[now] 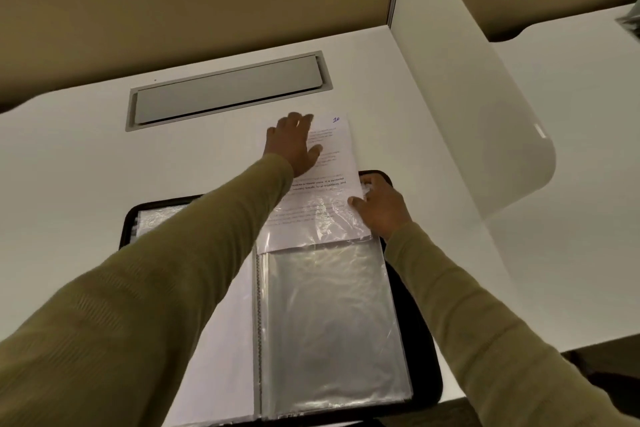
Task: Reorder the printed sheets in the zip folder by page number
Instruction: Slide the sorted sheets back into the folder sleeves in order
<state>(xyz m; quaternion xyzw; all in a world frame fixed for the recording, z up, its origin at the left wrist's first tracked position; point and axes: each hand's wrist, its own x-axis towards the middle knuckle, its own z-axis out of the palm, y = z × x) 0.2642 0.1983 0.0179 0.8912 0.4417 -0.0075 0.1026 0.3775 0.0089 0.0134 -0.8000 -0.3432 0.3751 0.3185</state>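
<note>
While the sheet (334, 166) marked 10 sits half out of the top of its plastic sleeve (329, 315), treat it as light, thin and easily creased. Your left hand (294, 146) lies flat on the sheet's upper half, fingers straight, pressing it against the desk (86, 166). Your right hand (381, 208) is curled on the sleeve's crumpled mouth at the right edge and appears to pinch the film. The two hands are apart, with the sheet's right margin between them.

The film is soft and slippery and wrinkles under load, so hold it near the opening only. Move the sheet with a flat palm or take it by a bare margin; do not drag it by one corner.

The zip folder (424, 357) lies open near the front edge of the desk. Open room lies to the left and beyond the sheet, up to the grey hatch (228, 90). A white partition (467, 97) stands close on the right and limits travel there.
</note>
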